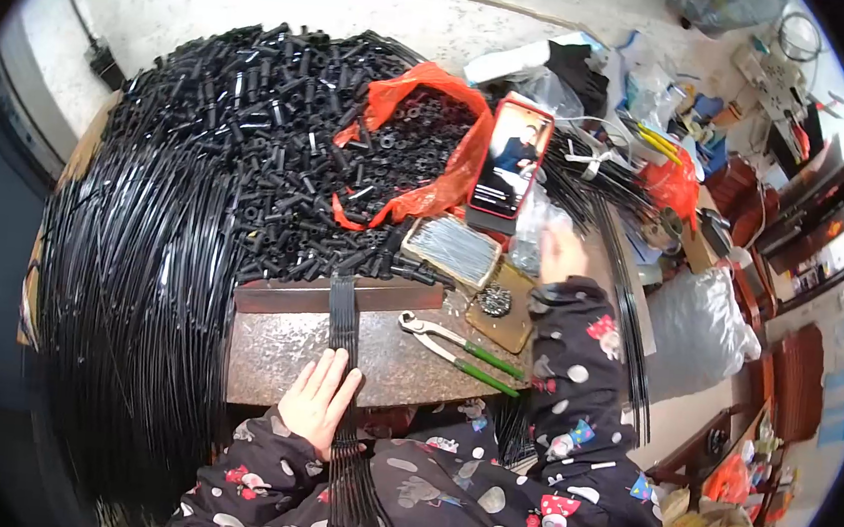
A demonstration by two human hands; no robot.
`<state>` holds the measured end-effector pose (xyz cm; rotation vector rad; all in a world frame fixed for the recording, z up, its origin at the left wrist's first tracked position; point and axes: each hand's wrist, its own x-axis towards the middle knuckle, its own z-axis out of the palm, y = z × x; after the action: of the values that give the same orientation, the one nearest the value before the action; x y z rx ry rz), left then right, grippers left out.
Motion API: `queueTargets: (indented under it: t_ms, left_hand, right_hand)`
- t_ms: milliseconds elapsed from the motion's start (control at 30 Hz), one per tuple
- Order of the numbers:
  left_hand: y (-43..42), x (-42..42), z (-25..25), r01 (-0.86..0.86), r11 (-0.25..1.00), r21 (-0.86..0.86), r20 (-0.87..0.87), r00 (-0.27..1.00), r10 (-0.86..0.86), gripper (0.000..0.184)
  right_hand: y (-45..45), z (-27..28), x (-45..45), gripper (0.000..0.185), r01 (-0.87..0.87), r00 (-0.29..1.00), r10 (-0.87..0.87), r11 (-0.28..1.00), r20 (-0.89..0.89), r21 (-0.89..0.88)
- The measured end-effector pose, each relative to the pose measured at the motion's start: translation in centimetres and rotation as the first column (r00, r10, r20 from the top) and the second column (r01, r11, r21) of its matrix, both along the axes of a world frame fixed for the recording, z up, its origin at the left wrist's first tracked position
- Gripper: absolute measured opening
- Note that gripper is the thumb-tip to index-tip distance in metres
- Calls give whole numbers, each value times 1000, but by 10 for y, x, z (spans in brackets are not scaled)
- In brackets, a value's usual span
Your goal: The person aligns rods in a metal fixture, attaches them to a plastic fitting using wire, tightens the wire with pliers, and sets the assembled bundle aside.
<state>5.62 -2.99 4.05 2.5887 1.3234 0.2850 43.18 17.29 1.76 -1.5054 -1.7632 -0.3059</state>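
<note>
Speckled counter point(373, 360): carries a heap of black tubular parts point(281, 151). Long black strands point(137, 309) hang over its side, left in view. Orange-red bag point(471, 157) lies on the heap; phone point(514, 156), lit, leans upright beside it. Flat black bundle point(343, 322) crosses the metal bar point(289, 295) and runs down to the lap. Left hand point(320, 400) touches the bundle, fingers extended, grip wide. Right hand point(563, 254), blurred, is near the clear plastic point(533, 235); grip cannot be told. Green-handled pincers point(459, 352) lie between the hands, beside the bundle.
</note>
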Motion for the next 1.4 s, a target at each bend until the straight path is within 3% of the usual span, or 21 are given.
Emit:
queueTargets:
  t_ms: [67,167,233,300,333,367,433,533,633,700,767,833,1000,1200,1400]
  left_hand:
    - [1,-1,0,5,1000,2,-8,1000,-5,88]
    - [1,-2,0,0,1000,-18,30,1000,1,87]
    - [0,-2,-2,-9,1000,-8,22,1000,9,90]
    - [0,-2,0,-17,1000,-20,33,999,18,89]
    - [-1,-3,1,-19,999,-27,40,999,20,87]
    - [-2,-5,-5,-7,1000,8,17,1000,7,85]
    - [-6,-5,-5,-19,1000,-11,27,999,19,83]
    - [-4,-7,-3,-14,998,-65,68,998,19,84]
    - [-4,-9,-7,-10,997,-71,78,997,16,88]
    - [-3,-9,-8,-10,997,-78,71,997,16,88]
    - [-2,-9,-5,-6,994,-112,72,997,15,87]
    - [-1,-8,-3,-3,992,-130,75,997,13,86]
    - [-1,-10,-5,0,993,-121,105,994,13,87]
    - [1,-10,-3,15,991,-130,19,1000,-13,87]
    - [0,-10,-4,11,992,-127,53,999,-5,88]
  right_hand:
    - [-15,39,-20,15,-3,995,18,988,-96,153]
    - [-33,65,-62,15,-207,965,185,973,-188,-102]
    - [-17,43,-77,17,-439,881,469,861,66,-256]
    - [-15,30,-102,23,-320,881,431,848,197,-422]
    - [-14,23,-109,21,-311,864,424,873,271,-375]
    - [-8,28,-112,17,-214,876,415,790,245,-574]
    - [0,22,-111,13,-208,863,414,815,291,-542]
    - [-2,24,-106,10,-244,875,362,904,323,-352]
    - [-7,40,-117,8,-398,850,456,884,263,-246]
    - [-18,48,-141,9,-523,814,574,788,83,-325]
    - [-28,42,-165,13,-674,692,719,673,57,-304]
    - [-35,28,-181,22,-676,638,769,588,47,-443]
    - [-37,21,-185,18,-626,676,736,601,38,-498]
    - [-37,21,-183,18,-607,692,721,605,30,-515]
    - [-38,21,-184,17,-635,702,712,613,-21,-469]
